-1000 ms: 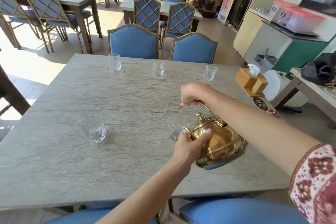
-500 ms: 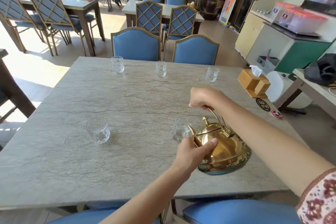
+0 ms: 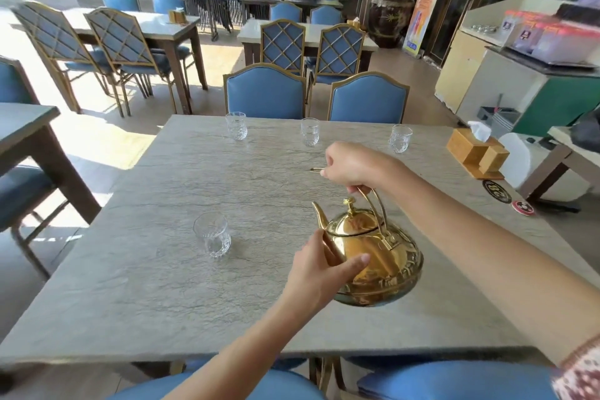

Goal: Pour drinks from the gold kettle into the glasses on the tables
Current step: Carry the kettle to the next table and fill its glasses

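Note:
The gold kettle [image 3: 373, 256] hangs nearly upright above the near right part of the grey stone table [image 3: 162, 269], spout pointing left. My right hand [image 3: 354, 166] grips the top of its thin handle. My left hand [image 3: 321, 273] is pressed around the kettle's left side below the spout. One clear glass [image 3: 212, 234] stands to the left of the kettle, apart from it. Three more glasses stand along the far edge: left [image 3: 236, 126], middle [image 3: 310, 131], right [image 3: 400, 139]. The glass seen earlier by the spout is hidden behind my left hand and the kettle.
A wooden tissue box [image 3: 475, 153] and two round coasters [image 3: 496, 191] sit at the table's right edge. Two blue chairs [image 3: 266, 92] face the far side and blue seats [image 3: 454, 380] lie under the near edge. Other tables and a counter [image 3: 526, 88] surround it.
The kettle has tipped back from its forward tilt over the near glass to nearly upright, and has risen a little. Both hands stayed on it. The view moved back from the table.

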Motion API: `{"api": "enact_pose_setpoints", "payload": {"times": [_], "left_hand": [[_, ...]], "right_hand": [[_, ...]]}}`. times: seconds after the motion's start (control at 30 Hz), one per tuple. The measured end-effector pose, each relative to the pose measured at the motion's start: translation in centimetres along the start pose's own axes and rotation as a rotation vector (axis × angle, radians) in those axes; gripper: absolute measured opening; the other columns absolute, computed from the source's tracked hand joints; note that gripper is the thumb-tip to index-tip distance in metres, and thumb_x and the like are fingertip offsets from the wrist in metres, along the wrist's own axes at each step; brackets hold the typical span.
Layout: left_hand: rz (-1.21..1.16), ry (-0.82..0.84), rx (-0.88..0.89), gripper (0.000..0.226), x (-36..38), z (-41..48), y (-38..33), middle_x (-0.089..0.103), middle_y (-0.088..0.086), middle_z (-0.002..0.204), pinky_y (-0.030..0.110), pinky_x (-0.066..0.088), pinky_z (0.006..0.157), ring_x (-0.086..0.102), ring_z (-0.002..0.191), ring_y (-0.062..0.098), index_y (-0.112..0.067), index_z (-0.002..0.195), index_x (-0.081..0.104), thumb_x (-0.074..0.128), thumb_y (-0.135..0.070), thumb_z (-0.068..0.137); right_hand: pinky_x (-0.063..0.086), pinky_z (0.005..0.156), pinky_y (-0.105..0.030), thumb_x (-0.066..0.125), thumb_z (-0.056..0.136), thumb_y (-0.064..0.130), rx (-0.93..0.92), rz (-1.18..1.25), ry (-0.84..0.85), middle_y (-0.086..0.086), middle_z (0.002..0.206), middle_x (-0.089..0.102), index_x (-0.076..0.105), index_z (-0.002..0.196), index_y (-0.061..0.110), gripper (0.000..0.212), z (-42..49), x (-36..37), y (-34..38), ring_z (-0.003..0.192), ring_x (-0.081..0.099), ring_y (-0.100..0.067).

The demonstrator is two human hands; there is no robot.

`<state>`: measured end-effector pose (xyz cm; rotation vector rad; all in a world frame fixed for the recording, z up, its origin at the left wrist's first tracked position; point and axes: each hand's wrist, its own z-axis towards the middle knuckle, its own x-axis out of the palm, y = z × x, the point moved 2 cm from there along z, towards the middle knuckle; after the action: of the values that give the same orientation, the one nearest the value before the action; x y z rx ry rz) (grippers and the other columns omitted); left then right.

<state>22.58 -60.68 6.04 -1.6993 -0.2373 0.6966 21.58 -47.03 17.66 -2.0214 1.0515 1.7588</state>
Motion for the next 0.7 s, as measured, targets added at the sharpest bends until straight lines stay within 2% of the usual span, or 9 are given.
{"api": "enact_pose_setpoints", "payload": {"times": [0.07, 0.17, 0.33, 0.43, 0.47, 0.57, 0.63, 0.7], "left_hand": [[-0.041, -0.035, -0.041, 0.040, -1.9, -0.3, 0.6, 0.068, 0.004, 0.100, 0.038, 0.059, 0.085, 0.068, 0.096, 0.021, -0.033, 0.097, 0.046, 0.078, -0.048, 0.076], [-0.092, -0.096, -0.106, 0.041, -4.5, -0.6, 1.9, 0.065, 0.001, 0.096, 0.035, 0.059, 0.086, 0.068, 0.098, 0.022, -0.025, 0.099, 0.050, 0.077, -0.046, 0.077], [-0.146, -0.167, -0.220, 0.038, -8.1, -0.6, 4.7, 0.060, -0.003, 0.086, 0.036, 0.055, 0.085, 0.063, 0.086, 0.017, -0.020, 0.094, 0.053, 0.073, -0.048, 0.080], [-0.177, -0.193, -0.270, 0.049, -9.8, -0.5, 5.9, 0.066, 0.007, 0.091, 0.044, 0.054, 0.091, 0.067, 0.094, 0.027, -0.010, 0.098, 0.057, 0.072, -0.052, 0.080], [-0.200, -0.194, -0.279, 0.048, -10.3, -0.5, 6.2, 0.069, 0.009, 0.093, 0.043, 0.055, 0.091, 0.068, 0.094, 0.028, -0.010, 0.098, 0.058, 0.071, -0.052, 0.080], [-0.272, -0.213, -0.280, 0.034, -11.3, -0.6, 6.6, 0.068, 0.005, 0.086, 0.036, 0.055, 0.084, 0.065, 0.081, 0.018, -0.014, 0.086, 0.057, 0.069, -0.046, 0.085], [-0.331, -0.213, -0.284, 0.037, -11.7, -0.7, 6.7, 0.068, 0.004, 0.084, 0.033, 0.055, 0.084, 0.064, 0.079, 0.016, -0.009, 0.093, 0.061, 0.068, -0.045, 0.086], [-0.374, -0.223, -0.276, 0.035, -11.8, -0.7, 6.7, 0.066, 0.001, 0.078, 0.026, 0.051, 0.077, 0.061, 0.074, 0.014, -0.011, 0.089, 0.061, 0.067, -0.045, 0.087]], "right_hand": [[0.041, 0.041, -0.020, 0.047, 0.094, 0.011, -0.054, -0.033, 0.006, -0.011, 0.067, 0.063, 0.059, 0.101, 0.002, 0.017, 1.0, 0.7, 2.6, 0.050, 0.054, -0.019], [0.041, 0.039, -0.019, 0.049, 0.092, 0.008, -0.114, -0.072, 0.048, -0.012, 0.067, 0.062, 0.066, 0.097, -0.002, 0.020, 2.8, 2.2, 6.5, 0.051, 0.056, -0.021], [0.043, 0.044, -0.024, 0.047, 0.089, 0.004, -0.178, -0.162, 0.125, -0.015, 0.070, 0.063, 0.068, 0.095, -0.005, 0.023, 5.7, 4.7, 12.2, 0.055, 0.058, -0.026], [0.042, 0.045, -0.023, 0.046, 0.090, 0.009, -0.208, -0.213, 0.149, -0.009, 0.060, 0.058, 0.063, 0.085, 0.001, 0.019, 7.1, 6.0, 14.8, 0.047, 0.053, -0.022], [0.043, 0.046, -0.023, 0.046, 0.091, 0.010, -0.218, -0.238, 0.155, -0.009, 0.058, 0.058, 0.062, 0.081, 0.002, 0.020, 7.5, 6.3, 15.7, 0.046, 0.053, -0.022], [0.046, 0.050, -0.025, 0.046, 0.093, 0.015, -0.243, -0.337, 0.219, -0.014, 0.064, 0.061, 0.062, 0.075, 0.001, 0.027, 8.2, 7.2, 17.9, 0.053, 0.057, -0.026], [0.044, 0.049, -0.026, 0.048, 0.095, 0.019, -0.245, -0.397, 0.259, -0.013, 0.069, 0.059, 0.061, 0.078, 0.002, 0.027, 8.5, 7.5, 18.8, 0.055, 0.055, -0.025], [0.042, 0.049, -0.027, 0.048, 0.096, 0.024, -0.238, -0.475, 0.300, -0.011, 0.075, 0.058, 0.059, 0.085, 0.005, 0.025, 8.6, 7.4, 19.6, 0.055, 0.052, -0.021]]}}
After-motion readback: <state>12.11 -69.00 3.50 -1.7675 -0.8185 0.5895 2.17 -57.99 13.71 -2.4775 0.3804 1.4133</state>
